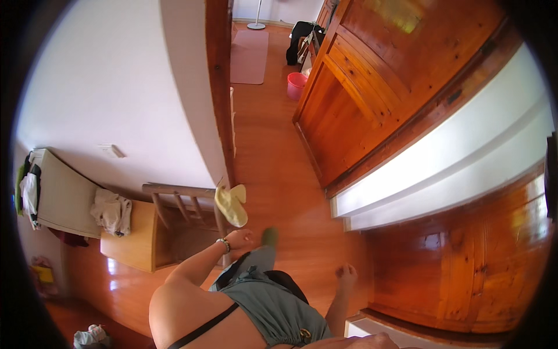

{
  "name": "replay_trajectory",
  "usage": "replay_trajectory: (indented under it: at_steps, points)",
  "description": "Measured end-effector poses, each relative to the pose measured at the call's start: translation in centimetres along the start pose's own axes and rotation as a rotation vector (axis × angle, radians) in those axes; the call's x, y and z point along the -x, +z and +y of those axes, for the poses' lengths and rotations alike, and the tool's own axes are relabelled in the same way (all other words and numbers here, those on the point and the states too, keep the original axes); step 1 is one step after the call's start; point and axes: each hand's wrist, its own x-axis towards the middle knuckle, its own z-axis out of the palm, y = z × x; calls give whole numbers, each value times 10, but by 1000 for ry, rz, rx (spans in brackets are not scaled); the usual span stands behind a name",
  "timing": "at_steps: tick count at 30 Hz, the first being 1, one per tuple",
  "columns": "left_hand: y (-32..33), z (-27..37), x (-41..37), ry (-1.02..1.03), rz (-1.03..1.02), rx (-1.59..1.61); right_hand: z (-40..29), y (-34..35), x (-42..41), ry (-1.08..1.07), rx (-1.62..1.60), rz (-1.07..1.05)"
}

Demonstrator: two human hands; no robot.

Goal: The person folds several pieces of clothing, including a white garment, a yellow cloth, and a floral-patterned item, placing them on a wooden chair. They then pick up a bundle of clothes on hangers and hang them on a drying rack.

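My left hand (241,239), with a beaded bracelet (225,245) at the wrist, hangs in front of a wooden chair (185,207). Its fingers are loosely curled and nothing shows in them. Just beyond it, a pale yellow cloth item (232,205), perhaps a hat, hangs on the corner of the chair back. My right hand (347,275) swings free at my right side, slightly blurred, its fingers loosely bent around nothing that I can see. Beneath me, a blurred green shoe or slipper (270,237) steps onto the reddish wood floor (279,174).
A wooden door (375,87) stands open on the right of a doorway. Past it are a pink mat (248,56), a pink bucket (297,85) and dark clothing (298,39). On the left, a wooden cabinet (128,251) carries a crumpled garment (111,211). Wood panels (457,270) line the right.
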Motion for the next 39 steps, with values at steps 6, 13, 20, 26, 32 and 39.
replay_trajectory:
  at_steps: [6,13,20,26,32,39]
  points:
    - [6,-60,-175,235,-50,-438,-42,91,-138,-107,92,-100]
    - [-173,115,-306,217,20,-375,-22,78,-271,355,592,-96]
    - [-328,119,-463,137,116,-337,-1,231,-409,671,929,-212]
    - [-487,90,-563,-82,214,-391,-15,458,-594,363,1329,-550]
    - [-590,-2,-581,-147,490,-237,-139,920,-702,-508,673,-916]
    - [-666,-185,-649,-211,-104,-619,-301,1232,-674,-725,604,-1202]
